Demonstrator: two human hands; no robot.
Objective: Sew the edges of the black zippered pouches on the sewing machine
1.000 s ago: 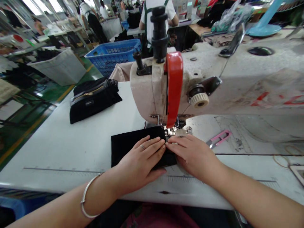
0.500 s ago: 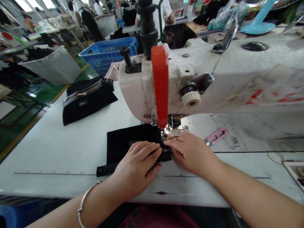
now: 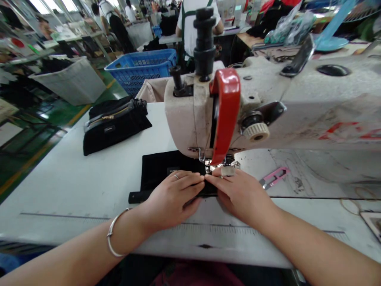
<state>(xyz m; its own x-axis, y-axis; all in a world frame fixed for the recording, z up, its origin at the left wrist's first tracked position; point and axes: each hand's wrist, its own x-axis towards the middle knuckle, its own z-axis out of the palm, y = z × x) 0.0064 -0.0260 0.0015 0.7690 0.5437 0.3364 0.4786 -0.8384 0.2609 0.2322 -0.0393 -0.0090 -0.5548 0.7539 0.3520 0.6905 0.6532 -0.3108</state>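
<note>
Pressing down on a black fabric panel [image 3: 157,165]: one left hand [image 3: 175,194], palm down, grip unclenched, fingers nearly straight, laid on top of the cloth, thumb apart. One right hand [image 3: 242,192], fingers bent and together, touching the panel's right end beside the presser foot [image 3: 208,167]; whether its grip pinches the cloth cannot be told.

Panel: flat on the table [image 3: 89,178], at the needle end of an industrial sewing machine [image 3: 181,123]; matte, straight-edged, with a narrow black strip [image 3: 138,197] jutting out at near left.

Markings: small dark label [image 3: 172,170] on the panel, illegible; similar label on a black zippered pouch [image 3: 119,135], illegible; red lettering [image 3: 342,130] on the machine arm, unreadable.
</note>
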